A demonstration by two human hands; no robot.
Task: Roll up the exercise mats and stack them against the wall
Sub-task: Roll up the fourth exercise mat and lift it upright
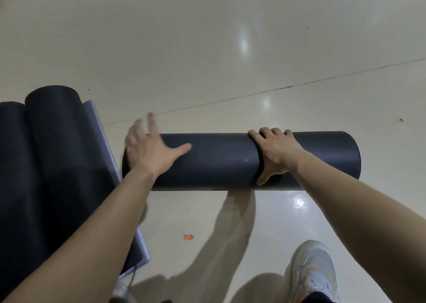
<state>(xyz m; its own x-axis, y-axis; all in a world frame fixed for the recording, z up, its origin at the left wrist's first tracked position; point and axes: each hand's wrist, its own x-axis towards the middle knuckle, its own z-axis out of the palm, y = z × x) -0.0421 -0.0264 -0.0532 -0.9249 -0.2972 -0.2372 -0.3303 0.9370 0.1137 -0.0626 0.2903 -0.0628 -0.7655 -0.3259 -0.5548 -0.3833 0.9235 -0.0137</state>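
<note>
A dark grey rolled exercise mat (221,162) lies crosswise in front of me, held above the pale floor. My right hand (275,152) wraps over its right part, fingers over the top and thumb underneath. At the roll's left end my left hand (149,150) is spread, blurred, its palm near or on the mat. Two more rolled dark mats (53,155) lie side by side at the left.
The two rolls at the left rest on a grey board or platform (101,132) with a cable at its near corner. A small orange scrap (188,237) lies on the cream tiled floor (230,49). My light sneaker (311,270) stands at the lower right.
</note>
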